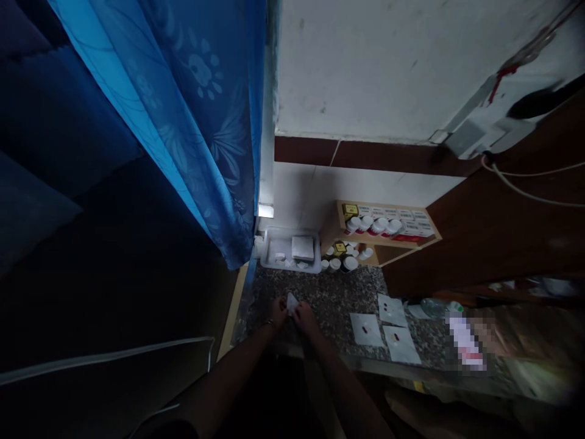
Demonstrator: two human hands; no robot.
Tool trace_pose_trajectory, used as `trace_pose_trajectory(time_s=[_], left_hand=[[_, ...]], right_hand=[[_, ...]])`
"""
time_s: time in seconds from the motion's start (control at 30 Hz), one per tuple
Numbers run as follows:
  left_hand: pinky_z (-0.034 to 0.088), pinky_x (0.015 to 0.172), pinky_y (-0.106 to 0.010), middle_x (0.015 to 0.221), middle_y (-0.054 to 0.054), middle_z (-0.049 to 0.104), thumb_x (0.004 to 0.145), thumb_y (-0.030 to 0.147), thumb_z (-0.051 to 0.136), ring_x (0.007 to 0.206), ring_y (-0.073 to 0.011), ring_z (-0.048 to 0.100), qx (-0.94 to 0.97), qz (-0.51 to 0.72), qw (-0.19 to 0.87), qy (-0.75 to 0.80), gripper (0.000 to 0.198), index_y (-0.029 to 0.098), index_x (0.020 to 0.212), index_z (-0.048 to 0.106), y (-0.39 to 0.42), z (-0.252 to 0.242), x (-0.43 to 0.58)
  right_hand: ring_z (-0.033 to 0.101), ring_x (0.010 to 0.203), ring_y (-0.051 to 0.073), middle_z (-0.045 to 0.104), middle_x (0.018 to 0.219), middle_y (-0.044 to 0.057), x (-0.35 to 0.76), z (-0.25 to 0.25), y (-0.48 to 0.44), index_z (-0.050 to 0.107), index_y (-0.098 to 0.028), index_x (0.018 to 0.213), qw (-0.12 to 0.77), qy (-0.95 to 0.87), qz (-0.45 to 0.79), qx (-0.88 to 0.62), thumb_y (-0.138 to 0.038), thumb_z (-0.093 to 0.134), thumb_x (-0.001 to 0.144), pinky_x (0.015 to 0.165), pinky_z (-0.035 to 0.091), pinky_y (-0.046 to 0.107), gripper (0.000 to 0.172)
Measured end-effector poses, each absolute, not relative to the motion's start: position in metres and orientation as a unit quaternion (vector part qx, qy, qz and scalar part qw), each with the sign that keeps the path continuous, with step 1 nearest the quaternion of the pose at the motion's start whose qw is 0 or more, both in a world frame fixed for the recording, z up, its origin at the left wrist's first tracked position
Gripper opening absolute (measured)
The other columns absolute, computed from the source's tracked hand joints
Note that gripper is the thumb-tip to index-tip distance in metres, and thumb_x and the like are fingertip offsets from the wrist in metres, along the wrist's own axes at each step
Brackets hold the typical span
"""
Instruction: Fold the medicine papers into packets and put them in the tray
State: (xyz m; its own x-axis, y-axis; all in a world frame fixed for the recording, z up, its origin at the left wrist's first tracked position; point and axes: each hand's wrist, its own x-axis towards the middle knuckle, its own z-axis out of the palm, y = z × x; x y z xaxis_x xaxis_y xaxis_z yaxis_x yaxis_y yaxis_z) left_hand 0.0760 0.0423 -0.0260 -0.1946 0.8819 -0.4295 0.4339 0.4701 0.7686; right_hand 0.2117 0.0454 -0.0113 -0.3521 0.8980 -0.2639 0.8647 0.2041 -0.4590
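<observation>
Above the speckled stone counter (320, 289), my left hand (278, 312) and my right hand (304, 318) are close together. Between them a small white paper (291, 301) comes to a point at its top, and the closed fingers of both hands grip its sides. Whether anything lies inside the paper is hidden. To the right, white paper squares lie flat: a near-left one (367, 330), a back one (392, 310) and a front one (401, 344), each with small dark red and pale pills on it.
At the back, a white tray (269, 263) holds a stack of white paper (302, 247) and small folded pieces. Beside it, a wooden shelf (414, 247) carries white-capped bottles (378, 226) and boxes. A clear bottle (432, 306) lies right. A blue curtain (214, 134) hangs left.
</observation>
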Motion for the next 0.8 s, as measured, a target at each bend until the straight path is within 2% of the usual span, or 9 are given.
trace_pose_trajectory(time_s=[0.17,0.23,0.37,0.6,0.8], left_hand=[[0.042,0.066,-0.021,0.075,0.0,0.064,0.067,0.003,0.059,0.072,-0.012,0.057,0.47,0.169,0.43,0.752,0.011,0.012,0.073,0.061,0.049,-0.025,0.077],[0.041,0.063,-0.02,0.073,-0.001,0.064,0.068,0.005,0.06,0.071,-0.0122,0.057,0.468,0.152,0.426,0.759,0.008,0.012,0.071,0.062,0.05,-0.021,0.078],[0.038,0.058,-0.019,0.073,-0.003,0.066,0.069,0.009,0.063,0.068,-0.0121,0.057,0.47,0.107,0.423,0.767,0.003,0.011,0.071,0.064,0.055,-0.006,0.079],[0.039,0.058,-0.018,0.084,-0.006,0.068,0.07,0.006,0.063,0.074,-0.0128,0.059,0.505,0.075,0.41,0.756,0.014,0.01,0.084,0.067,0.072,0.024,0.08],[0.042,0.062,-0.021,0.084,-0.009,0.069,0.071,0.011,0.062,0.077,-0.0163,0.061,0.539,0.018,0.412,0.734,0.014,0.009,0.083,0.069,0.085,0.029,0.078]], right_hand=[[0.054,0.089,0.018,0.06,0.092,0.008,0.212,-0.014,0.046,0.065,-0.017,0.08,0.041,-0.763,0.273,-0.585,-0.023,0.049,0.083,0.081,0.04,0.027,0.017],[0.054,0.09,0.018,0.059,0.095,0.008,0.212,-0.013,0.043,0.064,-0.017,0.089,0.051,-0.754,0.267,-0.598,-0.022,0.051,0.081,0.079,0.041,0.026,0.016],[0.053,0.095,0.017,0.057,0.105,0.007,0.212,-0.009,0.037,0.059,-0.021,0.108,0.059,-0.776,0.256,-0.573,-0.018,0.048,0.082,0.079,0.041,0.024,0.028],[0.054,0.093,0.017,0.057,0.104,0.009,0.214,-0.004,0.034,0.059,-0.021,0.113,0.052,-0.798,0.26,-0.541,-0.018,0.043,0.086,0.078,0.042,0.025,0.032],[0.054,0.091,0.018,0.059,0.1,0.009,0.214,-0.014,0.031,0.062,-0.02,0.11,0.09,-0.792,0.249,-0.549,-0.017,0.043,0.086,0.079,0.043,0.025,0.031]])
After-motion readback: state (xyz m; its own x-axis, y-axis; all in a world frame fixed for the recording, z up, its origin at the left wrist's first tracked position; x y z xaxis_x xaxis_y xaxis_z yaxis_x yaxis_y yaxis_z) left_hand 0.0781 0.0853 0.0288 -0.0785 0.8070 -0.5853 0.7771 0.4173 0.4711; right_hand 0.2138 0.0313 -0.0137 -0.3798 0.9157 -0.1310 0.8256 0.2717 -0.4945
